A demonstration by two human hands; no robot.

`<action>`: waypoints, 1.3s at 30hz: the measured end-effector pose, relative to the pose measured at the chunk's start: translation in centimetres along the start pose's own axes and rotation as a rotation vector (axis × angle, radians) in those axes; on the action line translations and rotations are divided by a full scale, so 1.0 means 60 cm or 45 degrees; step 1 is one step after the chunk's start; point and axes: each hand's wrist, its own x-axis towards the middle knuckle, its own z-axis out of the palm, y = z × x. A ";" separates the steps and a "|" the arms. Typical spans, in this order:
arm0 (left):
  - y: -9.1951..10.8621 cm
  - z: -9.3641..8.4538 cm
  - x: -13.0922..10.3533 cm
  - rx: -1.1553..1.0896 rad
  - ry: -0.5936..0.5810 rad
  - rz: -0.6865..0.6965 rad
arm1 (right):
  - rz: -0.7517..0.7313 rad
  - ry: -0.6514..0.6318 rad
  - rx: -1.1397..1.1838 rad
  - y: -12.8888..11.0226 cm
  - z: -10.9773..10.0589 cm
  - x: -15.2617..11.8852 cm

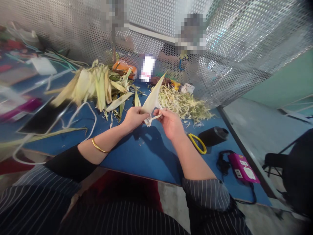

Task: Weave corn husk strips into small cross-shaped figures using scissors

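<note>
Over the middle of the blue table, my left hand (135, 119) pinches a pale corn husk (154, 97) near its lower end. The husk's pointed tip rises up and away from me. Close beside it on the right, my right hand (170, 122) is closed on a narrow strip (155, 118) at the husk's lower edge. Whether that strip is still joined to the husk I cannot tell. Behind my left hand lies a heap of whole corn husks (91, 86). Beyond my right hand spreads a pile of thin shredded husk strips (183, 102).
A perforated metal screen (156, 19) stands behind the blue table (137, 156). To the right lie a black cylinder (214, 135), a yellow ring (197, 143) and a magenta box (244, 168) with a black cord. A dark flat panel (45, 116) and a white cable (91, 112) are at left.
</note>
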 end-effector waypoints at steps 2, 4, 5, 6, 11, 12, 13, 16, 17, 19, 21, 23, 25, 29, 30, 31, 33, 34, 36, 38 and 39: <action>-0.006 -0.002 0.003 0.075 -0.078 0.075 | -0.073 0.022 0.020 -0.009 0.000 -0.002; -0.011 -0.003 0.006 0.100 -0.079 0.086 | -0.155 0.023 0.020 -0.020 0.000 -0.005; -0.012 -0.003 0.007 0.103 -0.065 0.064 | -0.193 0.028 0.010 -0.026 0.000 -0.007; -0.013 -0.004 0.007 0.111 -0.059 0.037 | -0.228 0.037 -0.005 -0.033 -0.001 -0.009; -0.012 -0.006 0.007 0.190 -0.094 -0.083 | -0.415 0.108 -0.045 -0.068 -0.010 -0.017; -0.012 -0.006 0.007 0.206 -0.104 -0.096 | -0.460 0.117 -0.038 -0.075 -0.013 -0.019; -0.011 -0.006 0.006 0.223 -0.116 -0.106 | -0.507 0.129 -0.034 -0.082 -0.016 -0.020; -0.011 -0.007 0.007 0.286 -0.142 -0.121 | -0.646 0.188 -0.061 -0.103 -0.026 -0.024; -0.011 -0.008 0.008 0.310 -0.153 -0.127 | -0.693 0.209 -0.069 -0.109 -0.029 -0.026; -0.011 -0.010 0.010 0.357 -0.184 -0.143 | -0.780 0.226 -0.053 -0.120 -0.034 -0.029; -0.011 -0.011 0.012 0.385 -0.210 -0.171 | -0.854 0.217 -0.006 -0.128 -0.038 -0.033; -0.010 -0.013 0.013 0.384 -0.215 -0.203 | -0.907 0.215 0.021 -0.136 -0.042 -0.038; -0.009 -0.013 0.013 0.370 -0.208 -0.233 | -0.947 0.224 0.009 -0.141 -0.045 -0.041; -0.010 -0.012 0.011 0.316 -0.208 -0.212 | -0.887 0.243 -0.091 -0.130 -0.051 -0.030; -0.010 -0.011 0.010 0.289 -0.214 -0.193 | -0.813 0.255 -0.133 -0.121 -0.052 -0.024; -0.011 -0.011 0.010 0.260 -0.220 -0.172 | -0.716 0.271 -0.181 -0.111 -0.052 -0.017; -0.011 -0.011 0.010 0.192 -0.224 -0.134 | -0.512 0.319 -0.275 -0.086 -0.051 -0.004; -0.011 -0.011 0.010 0.159 -0.222 -0.123 | -0.435 0.341 -0.309 -0.074 -0.050 0.001; -0.010 -0.011 0.009 0.099 -0.225 -0.113 | -0.322 0.359 -0.367 -0.055 -0.048 0.007; -0.007 -0.010 0.007 0.053 -0.231 -0.108 | -0.248 0.333 -0.439 -0.045 -0.045 0.008; -0.006 -0.009 0.006 0.036 -0.237 -0.107 | -0.217 0.305 -0.484 -0.043 -0.044 0.007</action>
